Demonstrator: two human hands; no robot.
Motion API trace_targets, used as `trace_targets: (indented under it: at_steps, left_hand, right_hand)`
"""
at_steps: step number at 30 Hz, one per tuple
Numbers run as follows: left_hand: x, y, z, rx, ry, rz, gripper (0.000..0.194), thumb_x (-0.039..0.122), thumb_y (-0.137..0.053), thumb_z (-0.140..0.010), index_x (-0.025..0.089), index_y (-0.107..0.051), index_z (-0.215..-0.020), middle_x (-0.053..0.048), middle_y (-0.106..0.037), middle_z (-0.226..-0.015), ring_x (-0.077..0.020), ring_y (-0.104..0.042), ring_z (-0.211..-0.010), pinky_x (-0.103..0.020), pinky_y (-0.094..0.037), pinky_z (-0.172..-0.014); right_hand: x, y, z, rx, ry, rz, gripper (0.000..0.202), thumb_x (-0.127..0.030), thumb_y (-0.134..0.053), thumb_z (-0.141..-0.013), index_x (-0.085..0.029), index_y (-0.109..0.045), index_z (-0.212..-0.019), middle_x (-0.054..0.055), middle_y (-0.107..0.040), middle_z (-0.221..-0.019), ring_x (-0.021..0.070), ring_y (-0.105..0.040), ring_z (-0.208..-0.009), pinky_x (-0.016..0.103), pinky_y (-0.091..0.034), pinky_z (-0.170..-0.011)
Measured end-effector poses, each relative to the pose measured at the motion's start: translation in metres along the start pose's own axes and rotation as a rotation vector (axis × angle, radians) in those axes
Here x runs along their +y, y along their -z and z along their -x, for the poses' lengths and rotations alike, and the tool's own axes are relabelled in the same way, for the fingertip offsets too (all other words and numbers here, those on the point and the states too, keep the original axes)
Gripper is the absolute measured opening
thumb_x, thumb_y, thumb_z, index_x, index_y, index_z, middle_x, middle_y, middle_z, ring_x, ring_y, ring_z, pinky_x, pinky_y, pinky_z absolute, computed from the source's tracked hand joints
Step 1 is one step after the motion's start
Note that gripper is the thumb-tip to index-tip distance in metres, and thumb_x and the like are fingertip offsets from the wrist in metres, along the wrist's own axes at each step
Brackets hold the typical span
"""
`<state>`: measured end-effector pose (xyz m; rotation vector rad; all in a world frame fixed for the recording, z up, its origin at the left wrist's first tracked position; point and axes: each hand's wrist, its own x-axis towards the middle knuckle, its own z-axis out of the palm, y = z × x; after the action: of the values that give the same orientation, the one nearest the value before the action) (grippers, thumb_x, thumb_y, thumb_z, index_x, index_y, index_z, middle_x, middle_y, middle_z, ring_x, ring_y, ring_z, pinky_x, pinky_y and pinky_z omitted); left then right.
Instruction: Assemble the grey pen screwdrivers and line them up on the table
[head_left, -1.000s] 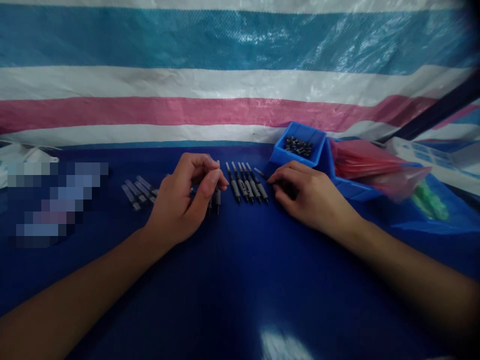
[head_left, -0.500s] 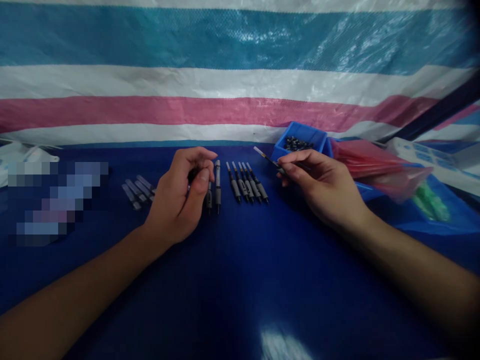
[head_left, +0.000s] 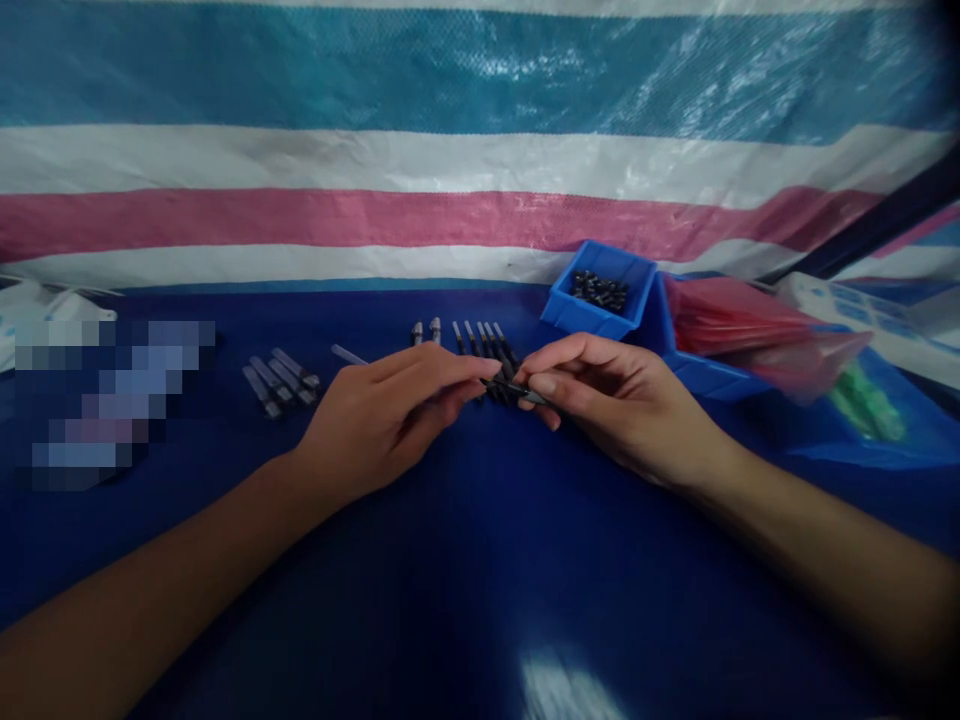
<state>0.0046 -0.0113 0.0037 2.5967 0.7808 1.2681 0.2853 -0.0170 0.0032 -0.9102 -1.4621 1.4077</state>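
Note:
My right hand point(head_left: 626, 400) pinches the dark grip end of a partly assembled pen point(head_left: 529, 393) between thumb and fingers. My left hand point(head_left: 390, 415) meets it from the other side, its fingers closed round the pen's other end and hiding it. A clear tube point(head_left: 349, 354) pokes out behind the left hand; whether it is held or lies on the table cannot be made out. Behind the fingertips lies a row of several pen front parts with refills point(head_left: 480, 335). Two capped-looking pens point(head_left: 435, 330) lie left of them, partly hidden by the left hand.
Several clear pen barrels point(head_left: 277, 380) lie on the blue table point(head_left: 480, 590) at left. A blue bin point(head_left: 596, 318) of small black parts stands at back right. Beside it, a red plastic bag point(head_left: 750, 325) sits over another blue bin point(head_left: 712, 372). A striped sheet point(head_left: 450, 220) hangs behind.
My right hand has moved left and slightly down with the pen part. The left hand has turned and reached right, so both hands now meet at the pen.

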Motion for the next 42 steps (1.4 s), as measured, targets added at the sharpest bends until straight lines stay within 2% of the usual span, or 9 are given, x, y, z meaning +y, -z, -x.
trace_targets:
  at_steps: [8,13,16,21,25,27,30,34,42]
  left_hand:
    - [-0.004,0.001,0.002,-0.012,0.071,0.064,0.036,0.013,-0.066,-0.113,0.03,-0.081,-0.141,-0.002,-0.091,-0.117,-0.0151,-0.082,-0.079,-0.026,-0.064,-0.072]
    - [-0.007,0.0,0.003,-0.024,0.107,0.09,0.036,0.013,-0.067,-0.113,0.029,-0.081,-0.143,0.0,-0.091,-0.117,-0.0134,-0.079,-0.074,-0.025,-0.059,-0.067]
    - [-0.008,0.0,0.001,0.009,0.212,0.123,0.03,0.025,-0.068,-0.116,0.032,-0.082,-0.141,0.002,-0.091,-0.115,-0.0127,-0.071,-0.063,-0.027,-0.056,-0.062]
    - [-0.01,-0.002,0.002,0.012,0.279,0.179,0.035,0.031,-0.07,-0.116,0.033,-0.077,-0.151,-0.002,-0.089,-0.122,-0.0149,-0.072,-0.069,-0.029,-0.058,-0.066]
    - [-0.012,-0.003,0.004,0.045,0.342,0.286,0.068,0.034,-0.081,-0.11,0.036,-0.055,-0.173,-0.003,-0.083,-0.119,-0.0114,-0.058,-0.06,-0.027,-0.05,-0.056]
    - [-0.013,-0.003,0.005,0.051,0.373,0.331,0.072,0.035,-0.082,-0.11,0.035,-0.052,-0.175,-0.004,-0.078,-0.115,-0.0116,-0.058,-0.064,-0.027,-0.05,-0.059]
    - [-0.015,-0.002,0.005,0.08,0.421,0.39,0.058,0.038,-0.077,-0.114,0.03,-0.06,-0.168,-0.004,-0.071,-0.11,-0.0139,-0.059,-0.076,-0.028,-0.051,-0.067]
    - [-0.017,0.0,0.006,0.038,0.514,0.541,0.032,0.042,-0.063,-0.121,0.032,-0.078,-0.148,-0.004,-0.067,-0.107,-0.0143,-0.059,-0.079,-0.028,-0.05,-0.067]
    - [-0.024,-0.002,0.006,0.036,0.476,0.471,0.036,0.037,-0.069,-0.12,0.034,-0.075,-0.155,-0.003,-0.076,-0.11,-0.0129,-0.068,-0.08,-0.025,-0.057,-0.069]
  right_hand:
    - [-0.001,-0.007,-0.001,0.185,-0.031,-0.198,0.024,-0.023,-0.108,-0.082,-0.025,-0.088,-0.095,0.001,-0.087,-0.102,0.0151,-0.082,-0.085,0.031,-0.073,-0.088]
    - [-0.004,-0.007,-0.001,0.147,-0.024,-0.245,0.024,-0.019,-0.108,-0.082,-0.024,-0.087,-0.092,0.0,-0.088,-0.094,0.0135,-0.085,-0.085,0.027,-0.073,-0.09]
    - [-0.005,-0.004,-0.002,0.149,-0.04,-0.254,0.027,-0.017,-0.107,-0.082,-0.026,-0.09,-0.101,0.0,-0.091,-0.11,0.0145,-0.088,-0.097,0.03,-0.073,-0.101]
    - [-0.002,0.001,-0.003,0.106,-0.067,-0.315,0.022,-0.018,-0.101,-0.092,-0.026,-0.091,-0.11,0.002,-0.091,-0.126,0.0142,-0.089,-0.112,0.029,-0.069,-0.114]
    - [-0.002,0.005,-0.005,0.113,-0.085,-0.395,0.021,-0.019,-0.101,-0.093,-0.023,-0.091,-0.111,0.004,-0.093,-0.123,0.0156,-0.091,-0.11,0.023,-0.071,-0.108]
    - [-0.004,0.006,-0.008,0.141,-0.107,-0.425,0.026,-0.025,-0.106,-0.088,-0.021,-0.091,-0.108,0.006,-0.094,-0.113,0.0174,-0.092,-0.103,0.021,-0.073,-0.098]
    - [-0.009,0.007,-0.011,0.209,-0.181,-0.445,0.036,-0.039,-0.113,-0.078,-0.019,-0.086,-0.092,0.003,-0.09,-0.088,0.0137,-0.086,-0.071,0.015,-0.071,-0.067]
    - [-0.014,0.007,-0.014,0.234,-0.246,-0.491,0.038,-0.039,-0.111,-0.081,-0.017,-0.08,-0.084,-0.006,-0.069,-0.064,0.0046,-0.057,-0.045,0.011,-0.05,-0.038]
    - [-0.011,0.01,-0.01,0.189,-0.219,-0.555,0.03,-0.017,-0.105,-0.083,-0.018,-0.087,-0.107,0.004,-0.092,-0.106,0.0132,-0.087,-0.082,0.017,-0.073,-0.071]
